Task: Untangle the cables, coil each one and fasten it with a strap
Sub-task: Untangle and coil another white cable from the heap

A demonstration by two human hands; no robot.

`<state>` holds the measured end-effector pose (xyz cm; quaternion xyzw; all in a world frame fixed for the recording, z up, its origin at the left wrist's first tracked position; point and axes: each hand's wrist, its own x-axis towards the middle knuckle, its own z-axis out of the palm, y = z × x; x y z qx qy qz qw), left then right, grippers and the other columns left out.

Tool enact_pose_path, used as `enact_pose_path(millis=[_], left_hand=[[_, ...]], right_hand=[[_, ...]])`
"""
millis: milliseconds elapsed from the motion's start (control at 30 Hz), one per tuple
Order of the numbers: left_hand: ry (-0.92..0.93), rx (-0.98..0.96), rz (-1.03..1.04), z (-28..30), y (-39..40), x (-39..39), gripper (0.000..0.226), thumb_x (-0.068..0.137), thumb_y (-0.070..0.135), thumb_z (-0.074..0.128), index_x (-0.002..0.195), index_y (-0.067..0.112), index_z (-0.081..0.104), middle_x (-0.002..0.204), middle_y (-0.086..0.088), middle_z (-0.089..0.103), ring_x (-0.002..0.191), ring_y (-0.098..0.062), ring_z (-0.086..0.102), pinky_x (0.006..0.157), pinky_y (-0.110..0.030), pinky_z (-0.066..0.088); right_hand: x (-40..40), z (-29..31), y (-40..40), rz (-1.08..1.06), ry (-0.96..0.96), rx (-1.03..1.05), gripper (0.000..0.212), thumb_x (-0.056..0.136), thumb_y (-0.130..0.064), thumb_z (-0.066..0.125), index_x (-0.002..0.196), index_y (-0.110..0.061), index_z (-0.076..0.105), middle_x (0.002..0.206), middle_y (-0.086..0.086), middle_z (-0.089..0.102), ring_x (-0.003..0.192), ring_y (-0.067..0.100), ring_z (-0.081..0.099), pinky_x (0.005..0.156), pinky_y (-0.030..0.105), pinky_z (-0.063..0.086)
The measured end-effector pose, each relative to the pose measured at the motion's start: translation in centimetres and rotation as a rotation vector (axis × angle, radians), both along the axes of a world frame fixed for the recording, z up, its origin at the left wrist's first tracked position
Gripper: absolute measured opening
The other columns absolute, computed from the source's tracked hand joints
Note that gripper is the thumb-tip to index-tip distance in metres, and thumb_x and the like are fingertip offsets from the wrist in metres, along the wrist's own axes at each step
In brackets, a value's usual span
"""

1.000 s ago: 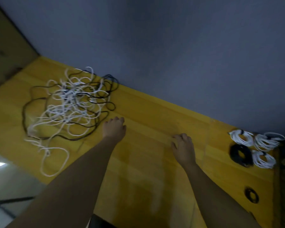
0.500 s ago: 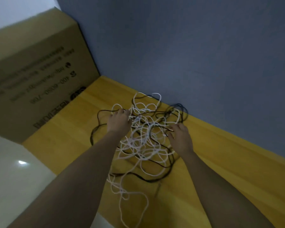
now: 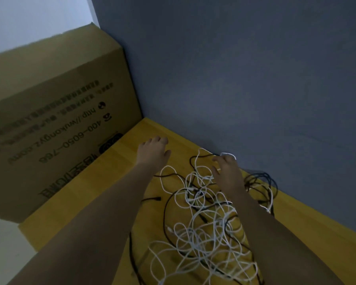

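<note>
Change: your left hand (image 3: 152, 150) has left the tangled cables (image 3: 206, 219) and now hovers over bare yellow table (image 3: 103, 194), near the cardboard box (image 3: 49, 124).
Left fingers: spread, holding nothing.
Right hand (image 3: 226, 171): over the tangle's far end; fingers loosely apart, grip unclear.
Task effect: untangling not yet begun.
Tangle axis: runs from near edge toward the wall.

Both hands, left (image 3: 152, 151) and right (image 3: 227, 169), reach forward, fingers relaxed
</note>
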<state>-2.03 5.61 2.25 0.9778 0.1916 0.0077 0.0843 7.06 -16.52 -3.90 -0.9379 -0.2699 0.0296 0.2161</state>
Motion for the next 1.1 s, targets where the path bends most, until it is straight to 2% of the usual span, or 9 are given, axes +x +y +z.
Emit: enact_pose_path(millis=[233, 333, 367, 433, 567, 667, 767, 1000, 1100], left_hand=[[0.012, -0.049, -0.106, -3.2, 7.0, 2.6, 0.036, 0.099, 0.038, 0.045, 0.130, 0.020, 0.049, 0.130, -0.003, 0.053, 0.116, -0.026, 0.052, 0.094, -0.041, 0.043], [0.037, -0.075, -0.195, -4.0, 9.6, 3.5, 0.038, 0.099, 0.036, 0.047, 0.132, 0.019, 0.048, 0.131, -0.003, 0.052, 0.118, -0.026, 0.051, 0.095, -0.041, 0.043], [0.044, -0.098, -0.235, -4.1, 10.3, 3.8, 0.039, 0.098, 0.035, 0.048, 0.134, 0.019, 0.046, 0.133, -0.004, 0.051, 0.120, -0.027, 0.050, 0.096, -0.041, 0.042], [0.051, -0.200, -0.339, -3.9, 11.2, 4.1, 0.047, 0.096, 0.031, 0.052, 0.140, 0.018, 0.041, 0.139, -0.005, 0.046, 0.125, -0.027, 0.046, 0.099, -0.040, 0.040], [0.043, -0.395, -0.614, -2.9, 11.3, 4.4, 0.056, 0.090, 0.028, 0.061, 0.142, 0.021, 0.041, 0.144, -0.002, 0.043, 0.132, -0.022, 0.039, 0.103, -0.038, 0.038], [0.026, -0.391, -0.654, -1.7, 10.5, 3.9, 0.018, 0.095, 0.028, 0.055, 0.105, 0.015, 0.061, 0.108, -0.008, 0.064, 0.103, -0.029, 0.058, 0.078, -0.036, 0.044], [-0.022, -0.557, -0.543, 0.8, 10.3, 3.5, 0.019, 0.099, 0.026, 0.047, 0.091, 0.016, 0.060, 0.091, -0.003, 0.069, 0.088, -0.026, 0.064, 0.071, -0.035, 0.047], [-0.363, -0.798, -0.526, 15.5, 6.7, 4.8, 0.027, 0.099, 0.025, 0.049, 0.080, 0.012, 0.062, 0.066, 0.008, 0.059, 0.061, -0.004, 0.053, 0.062, -0.026, 0.039], [-0.540, -0.791, -0.556, 23.1, 4.6, 4.0, 0.029, 0.098, 0.026, 0.051, 0.078, 0.012, 0.065, 0.062, 0.008, 0.056, 0.058, -0.008, 0.052, 0.061, -0.026, 0.038]], right_hand=[[2.0, -3.2, 7.7, -0.301, 0.300, -0.117, 0.058, 0.094, -0.043, 0.052, 0.136, -0.005, 0.043, 0.132, 0.018, 0.049, 0.124, 0.036, 0.044, 0.101, 0.048, 0.040], [2.0, -4.8, 11.0, -0.431, 0.582, 0.075, 0.035, 0.090, -0.040, 0.059, 0.108, -0.010, 0.055, 0.095, 0.013, 0.059, 0.095, 0.029, 0.057, 0.090, 0.044, 0.048], [1.4, -4.7, 12.0, -0.414, 0.555, 0.145, 0.022, 0.093, -0.032, 0.057, 0.098, -0.011, 0.060, 0.086, 0.010, 0.059, 0.087, 0.029, 0.059, 0.082, 0.039, 0.049], [-0.5, -3.7, 14.0, -0.321, 0.438, 0.248, 0.024, 0.099, -0.022, 0.047, 0.109, -0.011, 0.066, 0.089, 0.008, 0.066, 0.082, 0.027, 0.063, 0.071, 0.029, 0.044], [-4.6, 0.8, 16.2, -0.120, 0.298, 0.468, 0.024, 0.102, -0.016, 0.042, 0.111, -0.012, 0.064, 0.084, -0.012, 0.063, 0.073, 0.000, 0.058, 0.064, 0.021, 0.042], [-6.2, 3.6, 15.0, -0.202, 0.190, 0.586, 0.024, 0.102, -0.023, 0.041, 0.105, -0.012, 0.062, 0.079, -0.006, 0.062, 0.070, 0.007, 0.057, 0.063, 0.026, 0.044], [-6.2, 8.0, 12.6, -0.352, 0.078, 0.640, 0.019, 0.102, -0.022, 0.042, 0.100, -0.018, 0.060, 0.073, 0.002, 0.059, 0.062, 0.006, 0.050, 0.060, 0.032, 0.041], [-5.5, 22.6, 8.7, -0.443, -0.209, 0.803, 0.022, 0.102, -0.013, 0.042, 0.091, -0.010, 0.061, 0.061, -0.004, 0.045, 0.054, 0.003, 0.043, 0.056, 0.021, 0.039], [-6.4, 29.5, 8.0, -0.471, -0.267, 0.964, 0.023, 0.102, -0.011, 0.040, 0.092, -0.014, 0.060, 0.063, -0.003, 0.044, 0.053, -0.001, 0.043, 0.057, 0.020, 0.045]])
